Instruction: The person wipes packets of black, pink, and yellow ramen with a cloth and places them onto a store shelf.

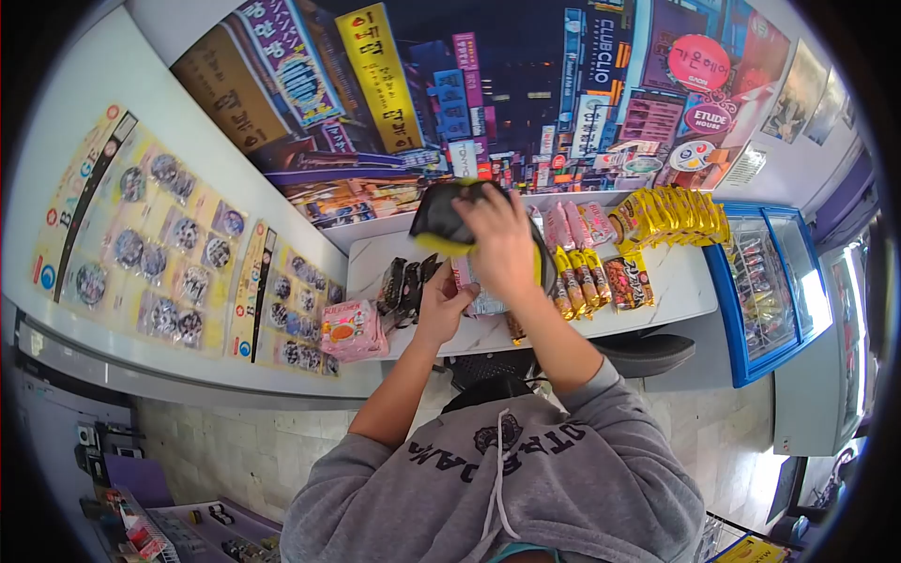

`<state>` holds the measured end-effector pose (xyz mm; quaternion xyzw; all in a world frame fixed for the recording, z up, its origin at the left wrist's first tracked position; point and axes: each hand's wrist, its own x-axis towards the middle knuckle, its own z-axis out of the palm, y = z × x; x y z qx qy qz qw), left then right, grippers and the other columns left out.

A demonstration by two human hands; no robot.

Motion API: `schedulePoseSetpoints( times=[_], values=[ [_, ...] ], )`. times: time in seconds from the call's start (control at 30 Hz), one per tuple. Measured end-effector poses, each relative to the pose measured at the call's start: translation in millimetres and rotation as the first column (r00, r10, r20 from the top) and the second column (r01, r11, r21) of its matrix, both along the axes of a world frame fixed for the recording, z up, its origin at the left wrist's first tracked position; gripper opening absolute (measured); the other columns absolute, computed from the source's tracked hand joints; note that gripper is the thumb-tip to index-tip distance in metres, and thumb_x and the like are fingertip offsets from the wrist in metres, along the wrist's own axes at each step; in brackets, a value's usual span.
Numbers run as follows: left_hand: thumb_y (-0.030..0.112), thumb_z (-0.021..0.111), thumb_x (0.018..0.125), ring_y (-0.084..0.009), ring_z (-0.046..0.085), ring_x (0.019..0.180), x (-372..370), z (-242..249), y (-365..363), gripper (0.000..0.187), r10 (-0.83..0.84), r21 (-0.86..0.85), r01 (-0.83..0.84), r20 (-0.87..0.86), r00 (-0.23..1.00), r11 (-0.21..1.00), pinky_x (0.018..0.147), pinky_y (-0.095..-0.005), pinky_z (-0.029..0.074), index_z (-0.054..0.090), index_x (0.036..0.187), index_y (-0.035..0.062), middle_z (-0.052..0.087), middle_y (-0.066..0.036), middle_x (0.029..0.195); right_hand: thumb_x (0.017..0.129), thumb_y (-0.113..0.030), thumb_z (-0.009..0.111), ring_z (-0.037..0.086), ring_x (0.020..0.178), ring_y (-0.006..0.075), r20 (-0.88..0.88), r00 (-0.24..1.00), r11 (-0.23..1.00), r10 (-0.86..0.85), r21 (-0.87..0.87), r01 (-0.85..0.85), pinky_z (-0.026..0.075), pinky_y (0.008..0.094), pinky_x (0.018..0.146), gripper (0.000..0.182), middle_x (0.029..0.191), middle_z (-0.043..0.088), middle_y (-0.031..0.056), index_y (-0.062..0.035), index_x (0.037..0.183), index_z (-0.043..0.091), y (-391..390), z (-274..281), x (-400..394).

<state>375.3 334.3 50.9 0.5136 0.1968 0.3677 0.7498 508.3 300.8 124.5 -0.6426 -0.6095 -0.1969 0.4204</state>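
The right hand [502, 249] has a black bag [439, 218] in its spread fingers, thumb hidden. Below them, the left hand [441, 305] is partly curled by a pale pack [465, 271]; whether it grips is unclear. Dark packs [402, 293] sit just left of its fingers on the surface [657, 305], yellow packs [577, 283] right of both hands.

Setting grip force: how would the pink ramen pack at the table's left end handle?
The pink ramen pack is probably slippery, since its wrapper looks glossy; it likely keeps its shape, looking blocky, and seems unlikely to roll given its boxy sides.
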Motion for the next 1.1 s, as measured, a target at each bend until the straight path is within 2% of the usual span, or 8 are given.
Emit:
schedulePoseSetpoints(
  times=[0.07, 0.13, 0.17, 0.23, 0.33, 0.83, 1.03, 1.1],
  values=[
    [-0.006, 0.056, 0.077, -0.0133, 0.052, 0.1, -21, 6, 3, 0.05, -0.022, 0.153, 0.018, 0.026, 0.999, 0.988, 0.089, -0.0273, 0.039, 0.042, 0.124, -0.0012, 0.053, -0.004, 0.112, 0.068, -0.002, 0.051, 0.056, 0.1, 0.029, -0.16, 0.987, 0.991, -0.01, -0.13, -0.011, 0.035, 0.0431, 0.098, 0.039, 0.103, 0.061, 0.0149, -0.0061, 0.106, 0.059, 6, 1, 12],
    [-0.006, 0.056, 0.076, -0.013, 0.052, 0.1, -45, 5, 10, 0.051, 0.006, 0.187, -0.02, 0.076, 0.997, 0.982, 0.088, -0.027, 0.04, 0.042, 0.124, -0.0016, 0.053, -0.004, 0.112, 0.077, -0.003, 0.051, 0.06, 0.091, 0.0282, -0.788, 0.583, 0.94, -0.198, -0.321, -0.113, 0.045, 0.0376, 0.086, 0.031, 0.101, 0.062, 0.0159, -0.0036, 0.108, 0.057, 3, 14, 17],
    [-0.006, 0.056, 0.076, -0.0128, 0.052, 0.1, -57, 5, 13, 0.051, 0.026, 0.217, -0.052, 0.122, 0.992, 0.975, 0.088, -0.0267, 0.04, 0.041, 0.124, -0.002, 0.053, -0.005, 0.112, 0.077, -0.003, 0.051, 0.06, 0.091, 0.0282, -0.787, 0.587, 0.941, -0.192, -0.318, -0.119, 0.045, 0.0376, 0.086, 0.031, 0.101, 0.062, 0.0159, -0.0036, 0.108, 0.057, -1, 12, 20],
    [-0.007, 0.056, 0.074, -0.0134, 0.052, 0.103, -79, 11, 16, 0.055, 0.037, 0.145, -0.061, 0.163, 0.986, 0.988, 0.088, -0.0272, 0.041, 0.039, 0.126, -0.0015, 0.054, -0.006, 0.113, 0.085, -0.01, 0.051, 0.061, 0.09, 0.0244, -0.918, -0.165, 0.918, 0.359, 0.38, -0.113, 0.049, 0.0333, 0.076, 0.027, 0.103, 0.061, 0.0137, -0.001, 0.11, 0.055, -8, 10, 20],
    [-0.009, 0.057, 0.073, -0.0149, 0.052, 0.106, -104, 13, 19, 0.058, 0.045, 0.155, -0.084, 0.238, 0.97, 0.984, 0.088, -0.028, 0.042, 0.038, 0.127, -0.0015, 0.053, -0.006, 0.115, 0.088, -0.015, 0.051, 0.061, 0.09, 0.0198, -0.832, -0.324, 0.86, 0.45, 0.502, -0.095, 0.049, 0.0317, 0.076, 0.03, 0.105, 0.06, 0.0091, -0.0002, 0.114, 0.053, -25, 15, -8],
    [-0.007, 0.055, 0.075, -0.0168, 0.051, 0.109, -179, 12, 33, 0.056, 0.017, 0.239, -0.086, 0.274, 0.961, 0.967, 0.093, -0.0307, 0.04, 0.037, 0.128, -0.0007, 0.052, -0.008, 0.117, 0.089, -0.027, 0.054, 0.052, 0.096, 0.012, -0.926, -0.208, 0.915, 0.314, 0.353, -0.195, 0.04, 0.0246, 0.082, 0.04, 0.108, 0.055, 0.0053, 0.0001, 0.119, 0.048, -2, 2, -134],
    [0.016, 0.054, 0.089, -0.0147, 0.052, 0.107, -205, -16, 41, 0.043, 0.123, -0.095, -0.098, 0.318, 0.94, 0.991, 0.091, -0.0306, 0.042, 0.04, 0.127, 0.0016, 0.053, -0.006, 0.115, 0.083, -0.042, 0.058, 0.056, 0.083, 0.0161, -0.994, 0.107, 0.956, -0.004, -0.035, -0.29, 0.043, 0.0263, 0.073, 0.05, 0.09, 0.06, 0.0109, 0.0051, 0.099, 0.054, 18, -33, -176],
    [0.026, 0.048, 0.092, -0.0149, 0.055, 0.1, -215, -30, 44, 0.039, 0.254, -0.362, -0.124, 0.338, 0.906, 0.924, 0.087, -0.0313, 0.046, 0.043, 0.124, 0.004, 0.055, -0.006, 0.113, 0.083, -0.046, 0.056, 0.056, 0.087, 0.0179, -0.997, 0.021, 0.919, 0.077, 0.063, -0.389, 0.043, 0.0283, 0.077, 0.052, 0.091, 0.06, 0.0122, 0.003, 0.101, 0.055, 21, -41, -201]
  ],
)
